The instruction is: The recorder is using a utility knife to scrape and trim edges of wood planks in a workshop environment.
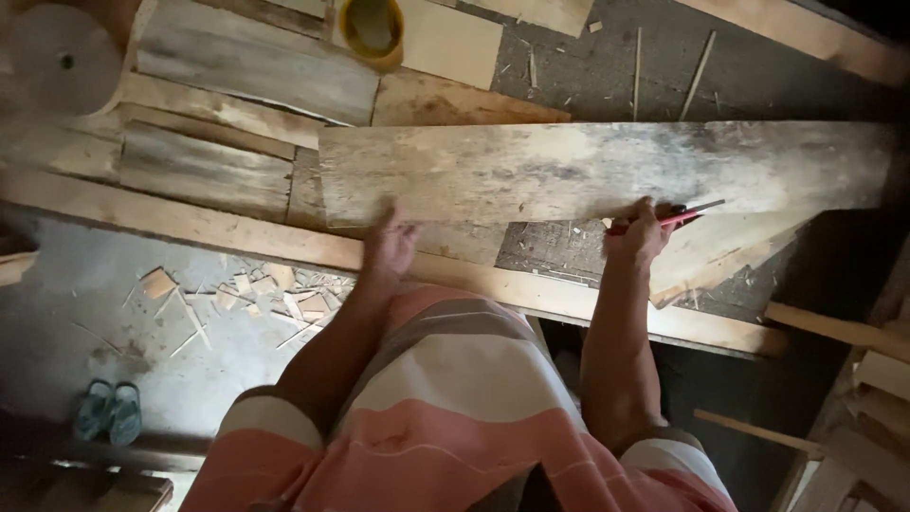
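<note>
A long weathered grey plank [588,171] lies across other boards in front of me. My left hand [391,242] rests flat on its near edge toward the left end, fingers spread. My right hand [640,230] grips a red pencil [684,215] whose tip touches the plank's near edge, right of the middle.
A long pale beam [237,232] runs under the plank. More boards [256,62] are stacked at the back left, with a yellow tape roll [372,28] on them. Wood chips [256,294] and a pair of green sandals [109,412] lie on the floor at left. Timber offcuts [872,379] sit at right.
</note>
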